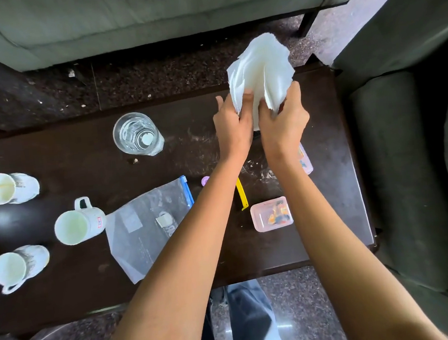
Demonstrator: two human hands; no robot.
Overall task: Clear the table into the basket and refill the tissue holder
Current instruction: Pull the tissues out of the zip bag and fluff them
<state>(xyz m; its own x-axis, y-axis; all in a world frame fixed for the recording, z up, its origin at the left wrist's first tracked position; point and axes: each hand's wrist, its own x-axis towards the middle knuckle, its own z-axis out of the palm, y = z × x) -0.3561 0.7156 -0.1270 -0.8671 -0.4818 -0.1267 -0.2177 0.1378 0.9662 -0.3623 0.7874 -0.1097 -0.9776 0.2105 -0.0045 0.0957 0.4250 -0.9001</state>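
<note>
Both hands held a fanned stack of white paper tissues (260,70) above the far right of the dark wooden counter (82,159). The left hand (231,126) and right hand (283,125) had their fingers clamped on the stack's lower end, the hands side by side.

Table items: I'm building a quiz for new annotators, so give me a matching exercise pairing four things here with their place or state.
Things:
1. tissues
2. drinking glass
3. zip bag
4. pink container

Place or state:
A. lying flat near the table's middle, blue seal on one edge
B. held bunched in the left hand and right hand
C. standing upright at the far side of the table
D. lidded, between the two forearms, near the front edge

Pairs: 1-B, 2-C, 3-A, 4-D
</note>
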